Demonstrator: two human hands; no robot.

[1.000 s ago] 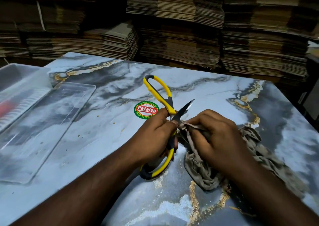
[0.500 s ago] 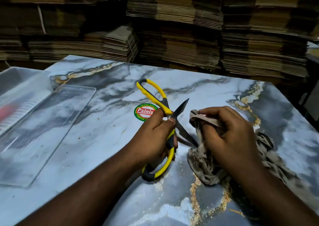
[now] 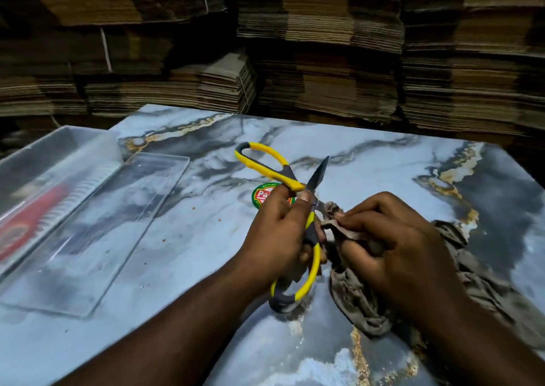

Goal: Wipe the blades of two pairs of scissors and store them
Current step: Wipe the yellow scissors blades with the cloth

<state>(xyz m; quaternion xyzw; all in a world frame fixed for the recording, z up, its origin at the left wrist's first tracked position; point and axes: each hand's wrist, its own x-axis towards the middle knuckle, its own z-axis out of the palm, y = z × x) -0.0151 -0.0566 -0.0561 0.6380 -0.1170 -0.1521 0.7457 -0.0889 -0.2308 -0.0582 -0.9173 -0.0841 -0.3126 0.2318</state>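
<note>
Scissors (image 3: 298,200), yellow and grey handled, are being held spread wide above the marbled table (image 3: 383,173), one handle loop pointing far-left, the other hanging near, one dark blade tip angling up to the far side. Left hand (image 3: 280,238) is gripping the handles close to the pivot, fingers curled round them. Right hand (image 3: 392,247) is pinching a fold of grey-brown cloth (image 3: 362,306) against the other blade beside the pivot; the rest of the cloth is trailing onto the table to the right. Round red-and-green sticker (image 3: 261,195) is lying partly hidden behind the left hand. Clear plastic lid (image 3: 97,226) is lying flat at left, touching a clear container (image 3: 44,161) holding something red, too blurred to identify. Stacked flat cardboard (image 3: 324,61) is filling the far side.
</note>
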